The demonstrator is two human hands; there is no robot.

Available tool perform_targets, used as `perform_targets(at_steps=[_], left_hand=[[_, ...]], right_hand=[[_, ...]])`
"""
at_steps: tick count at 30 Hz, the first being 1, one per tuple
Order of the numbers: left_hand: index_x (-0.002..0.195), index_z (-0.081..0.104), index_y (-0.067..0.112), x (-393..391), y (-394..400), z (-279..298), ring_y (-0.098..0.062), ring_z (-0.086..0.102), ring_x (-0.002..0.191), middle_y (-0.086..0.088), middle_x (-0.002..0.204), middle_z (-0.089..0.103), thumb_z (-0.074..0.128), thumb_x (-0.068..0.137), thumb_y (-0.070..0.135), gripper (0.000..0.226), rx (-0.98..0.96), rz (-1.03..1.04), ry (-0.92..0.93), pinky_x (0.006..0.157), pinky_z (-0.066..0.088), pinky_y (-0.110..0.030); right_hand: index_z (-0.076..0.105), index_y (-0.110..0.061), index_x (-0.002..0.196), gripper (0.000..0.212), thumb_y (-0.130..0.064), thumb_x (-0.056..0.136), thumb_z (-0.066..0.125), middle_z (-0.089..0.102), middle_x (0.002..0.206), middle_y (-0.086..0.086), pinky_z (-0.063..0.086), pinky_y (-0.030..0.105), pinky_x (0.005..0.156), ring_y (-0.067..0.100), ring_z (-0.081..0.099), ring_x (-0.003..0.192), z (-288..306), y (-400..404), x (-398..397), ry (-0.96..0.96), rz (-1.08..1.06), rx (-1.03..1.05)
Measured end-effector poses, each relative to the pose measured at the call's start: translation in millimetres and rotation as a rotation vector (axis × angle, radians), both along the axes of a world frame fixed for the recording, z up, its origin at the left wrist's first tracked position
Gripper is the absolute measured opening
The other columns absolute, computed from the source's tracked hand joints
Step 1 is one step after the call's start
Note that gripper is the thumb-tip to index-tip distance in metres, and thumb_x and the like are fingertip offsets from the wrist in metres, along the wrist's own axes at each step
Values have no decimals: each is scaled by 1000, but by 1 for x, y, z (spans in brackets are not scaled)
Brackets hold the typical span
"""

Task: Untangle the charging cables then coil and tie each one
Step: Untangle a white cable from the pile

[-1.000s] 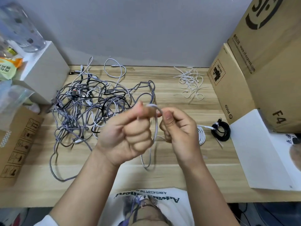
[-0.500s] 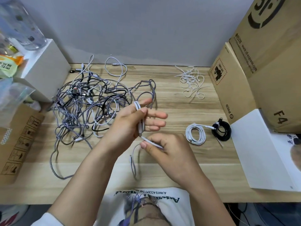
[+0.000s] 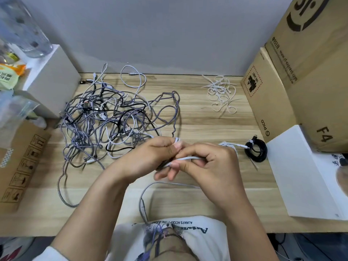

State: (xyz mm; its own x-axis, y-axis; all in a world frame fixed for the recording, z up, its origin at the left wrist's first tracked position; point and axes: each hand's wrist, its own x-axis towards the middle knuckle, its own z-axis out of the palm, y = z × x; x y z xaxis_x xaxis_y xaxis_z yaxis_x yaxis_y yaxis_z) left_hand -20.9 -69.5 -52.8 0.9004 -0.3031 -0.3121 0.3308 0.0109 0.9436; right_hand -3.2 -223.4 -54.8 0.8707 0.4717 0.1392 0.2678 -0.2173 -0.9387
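Observation:
A white charging cable [image 3: 148,187] runs through both hands above the middle of the wooden table [image 3: 207,119]. My left hand [image 3: 148,159] holds its loops, one loop showing over the fingers. My right hand [image 3: 209,166] pinches a straight stretch of it against the left hand. The slack hangs in a curve toward my chest. A big tangle of grey braided, white and black cables [image 3: 113,117] lies to the left. A coiled, tied black cable [image 3: 256,150] sits at the right, with a coiled white cable [image 3: 228,145] beside it, mostly hidden by my right hand.
A heap of white ties [image 3: 221,93] lies at the back right. Cardboard boxes [image 3: 301,76] and a white box [image 3: 308,174] line the right side. A white box [image 3: 52,81] with a bottle on it and a cardboard box [image 3: 20,162] stand at the left.
My right hand has risen from below the left hand and closed in on it, bringing another length of white cable up. The hanging slack has swung toward my chest.

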Motion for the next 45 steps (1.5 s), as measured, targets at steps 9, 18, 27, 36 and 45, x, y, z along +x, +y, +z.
perform_targets(at_steps=[9, 18, 27, 36, 45], left_hand=[[85, 56, 11, -3, 7, 2, -3, 19, 36, 9, 44, 32, 39, 100, 31, 30, -934, -325, 173, 39, 16, -20], [130, 41, -9, 11, 12, 18, -15, 52, 56, -15, 79, 61, 32, 101, 9, 35, -1087, 242, 147, 60, 44, -27], [119, 48, 10, 13, -12, 2, -18, 72, 76, -10, 92, 73, 41, 84, 20, 37, -468, 410, -107, 64, 57, -23], [126, 53, 14, 3, -10, 7, 2, 62, 58, 18, 75, 66, 47, 95, 20, 32, 380, 158, -302, 57, 44, -11], [73, 68, 36, -7, -5, 12, -10, 46, 28, -2, 45, 58, 15, 95, 56, 60, 30, -164, -80, 43, 35, -20]], right_hand=[[68, -27, 76, 11, -21, 83, 62, 60, 55, -17, 38, 7, 57, -3, 53, 53, -2, 11, 4, 119, -99, 349], [63, -20, 75, 31, -41, 86, 44, 41, 49, -11, 33, 21, 52, 1, 37, 50, -17, 16, 0, 286, 92, -32], [59, -31, 66, 26, -40, 90, 54, 49, 47, -20, 28, 18, 52, -1, 45, 51, -17, 11, -5, 192, 195, -345], [69, -11, 69, 25, -35, 73, 64, 72, 76, 3, 48, 31, 75, 6, 67, 84, 6, -3, -7, 259, 28, -123], [63, -19, 53, 23, -23, 56, 86, 47, 41, -12, 32, 14, 48, 2, 40, 43, 13, -6, 2, 71, -126, 74]])
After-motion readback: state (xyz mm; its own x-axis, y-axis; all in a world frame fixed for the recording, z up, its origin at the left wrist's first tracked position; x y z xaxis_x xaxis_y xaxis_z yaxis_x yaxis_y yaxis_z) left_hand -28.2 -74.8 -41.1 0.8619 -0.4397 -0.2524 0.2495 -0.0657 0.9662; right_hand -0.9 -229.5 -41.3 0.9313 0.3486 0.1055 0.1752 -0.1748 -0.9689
